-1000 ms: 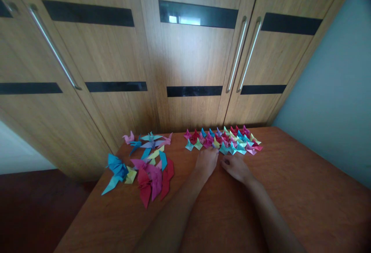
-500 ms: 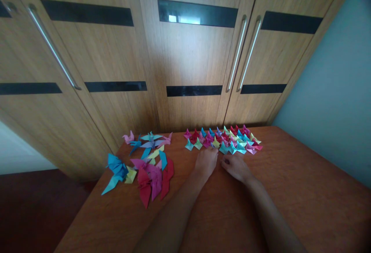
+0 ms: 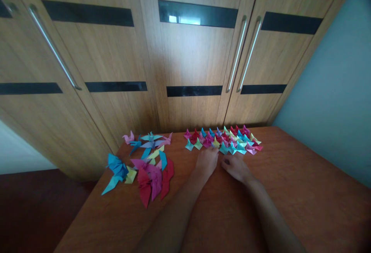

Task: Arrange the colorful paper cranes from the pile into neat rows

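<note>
Rows of small folded paper cranes (image 3: 208,141) stand close together at the back of the table, in pink, red, blue, yellow and green. My left hand (image 3: 207,161) is closed at the front row, right by a yellow paper crane (image 3: 216,143). Its fingertips are hidden behind the knuckles, so what they pinch, if anything, does not show. Just to the right, my right hand (image 3: 236,167) rests on the tabletop with curled fingers, below a teal paper crane (image 3: 223,148). A small hollow shows between its thumb and forefinger, with no object visible there.
On the left lie larger paper cranes, among them a blue one (image 3: 116,166), a red one (image 3: 144,185) and a magenta one (image 3: 155,177). Behind the brown table (image 3: 290,191) rises a wooden wardrobe (image 3: 191,59) with metal handles. A pale wall (image 3: 333,102) borders the right.
My left hand has shifted very slightly to the right at the front row. My right hand and the paper cranes look the same.
</note>
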A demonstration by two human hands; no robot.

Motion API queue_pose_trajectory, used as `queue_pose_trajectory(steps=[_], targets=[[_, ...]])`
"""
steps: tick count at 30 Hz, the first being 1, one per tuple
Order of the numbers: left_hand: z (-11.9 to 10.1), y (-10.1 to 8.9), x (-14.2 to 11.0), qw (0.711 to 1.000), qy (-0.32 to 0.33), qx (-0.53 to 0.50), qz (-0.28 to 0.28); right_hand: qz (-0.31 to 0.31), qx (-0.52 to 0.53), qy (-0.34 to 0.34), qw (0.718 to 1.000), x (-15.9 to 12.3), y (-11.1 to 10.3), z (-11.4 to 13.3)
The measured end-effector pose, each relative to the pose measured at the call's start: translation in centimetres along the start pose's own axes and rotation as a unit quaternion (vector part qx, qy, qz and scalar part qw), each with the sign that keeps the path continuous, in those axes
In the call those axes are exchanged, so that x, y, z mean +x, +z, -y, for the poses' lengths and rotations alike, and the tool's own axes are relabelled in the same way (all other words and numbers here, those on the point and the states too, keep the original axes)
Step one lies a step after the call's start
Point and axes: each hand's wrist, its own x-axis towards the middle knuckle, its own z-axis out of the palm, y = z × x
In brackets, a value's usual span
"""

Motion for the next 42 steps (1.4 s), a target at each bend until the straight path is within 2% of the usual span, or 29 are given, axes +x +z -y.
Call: queue_pose_trajectory(steps=[5,10,13,17,21,24,27,30,35,42], targets=[[0.1,-1.1,-1.1,1.0,0.005,-0.008,-0.006,0.002,-0.004,-0.008,1.0,0.0,-0.1,0.0],[1.9,-3.8,-3.7,1.0,0.007,0.002,-0.023,0.008,0.003,-0.024,1.0,-0.1,0.2,0.8],[4.5,-6.4,-6.0,0.999,0.015,0.012,-0.042,0.022,0.042,-0.083,0.995,-0.4,0.9,2.3],[9.4,-10.8,-9.5,0.997,0.001,0.022,-0.08,0.038,0.07,-0.135,0.988,-1.1,2.1,4.5],[14.5,-14.9,-13.8,0.99,-0.085,0.059,-0.095,0.043,0.067,-0.132,0.988,-1.4,2.5,5.6],[17.3,-16.6,-17.1,0.976,-0.156,0.101,-0.11,0.032,0.064,-0.135,0.988,-1.4,2.4,5.6],[18.5,-16.8,-19.7,0.962,-0.224,0.126,-0.088,0.029,0.061,-0.139,0.988,-1.4,2.4,5.5],[18.7,-15.6,-21.2,0.964,-0.229,0.123,-0.056,0.03,0.064,-0.134,0.988,-1.4,2.5,5.5],[18.6,-13.5,-21.8,0.962,-0.226,0.146,-0.055,0.035,0.069,-0.127,0.989,-1.4,2.4,5.5],[18.5,-12.9,-21.8,0.952,-0.231,0.193,-0.062,0.031,0.081,-0.133,0.987,-1.4,2.3,5.5]])
